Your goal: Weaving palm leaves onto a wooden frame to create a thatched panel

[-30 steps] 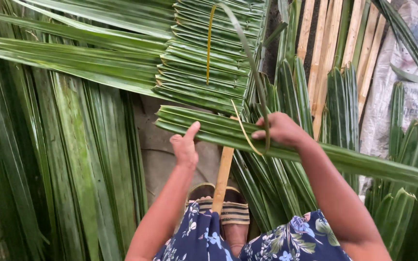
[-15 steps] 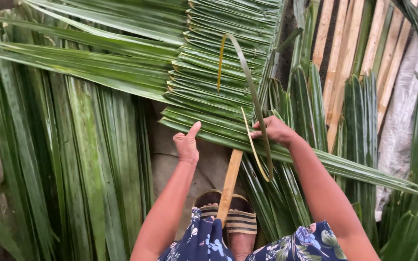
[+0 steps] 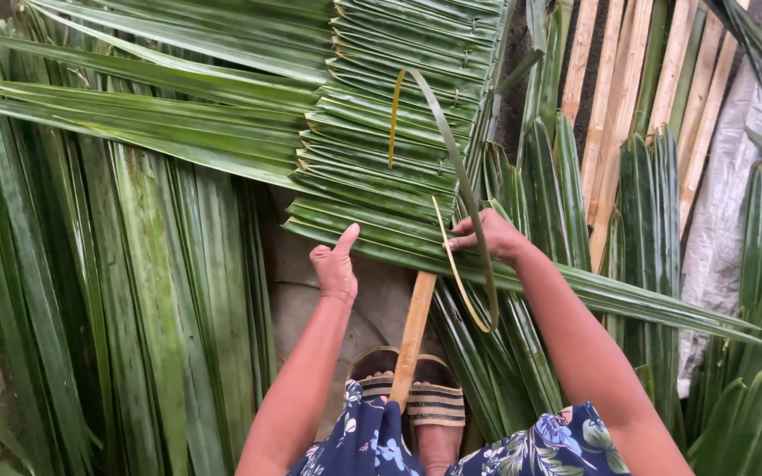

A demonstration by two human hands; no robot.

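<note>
A panel of folded green palm leaves (image 3: 381, 150) is stitched along a bamboo stick (image 3: 414, 328) that runs down toward my sandalled foot (image 3: 423, 401). My left hand (image 3: 335, 263) sits under the lowest leaf, fingers curled, thumb up against the leaf edge. My right hand (image 3: 485, 236) pinches a thin green-yellow strip (image 3: 456, 167) that loops up over the panel and hangs down past my wrist, and it also presses on the lowest leaf.
Long loose palm fronds (image 3: 134, 264) hang at the left. More folded leaves (image 3: 557, 194) stand at the right in front of a slatted wooden wall (image 3: 628, 79). A white sack (image 3: 734, 194) is at the far right.
The view has shifted. The strip's loop now reaches higher over the panel, and my right hand has moved slightly along the lowest leaf. My left hand holds its place.
</note>
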